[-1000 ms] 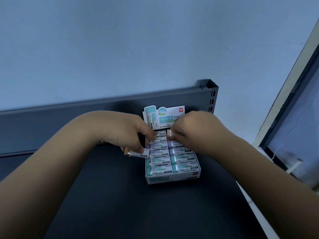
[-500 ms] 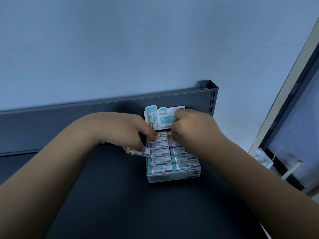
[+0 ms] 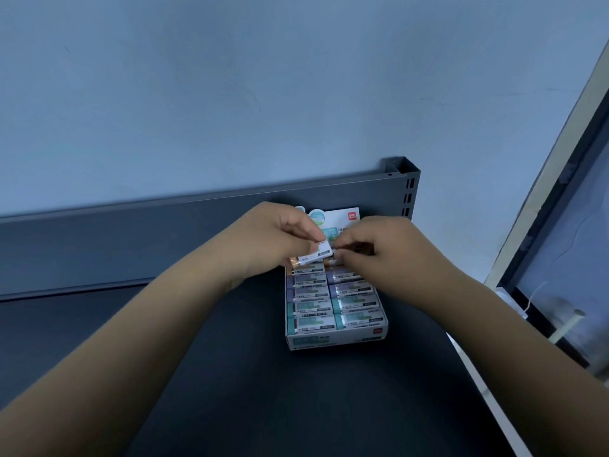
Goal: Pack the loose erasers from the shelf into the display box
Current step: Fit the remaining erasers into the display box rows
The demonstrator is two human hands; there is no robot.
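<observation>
Left hand (image 3: 273,239) has lifted its eraser (image 3: 318,253) over the display box (image 3: 336,341).

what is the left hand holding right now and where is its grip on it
The left hand pinches one eraser by its far end, tilted above the back of the display box. The right hand's fingertips are down among the back-row erasers; whether they hold one cannot be told.

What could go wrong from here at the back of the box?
1. The left hand holds an eraser tilted over the back row; it may jam crooked instead of dropping flat.
2. The right hand hides the back-right slot, so whether it is free cannot be told.
3. Both hands crowd the box's header card and could bend it.
</observation>
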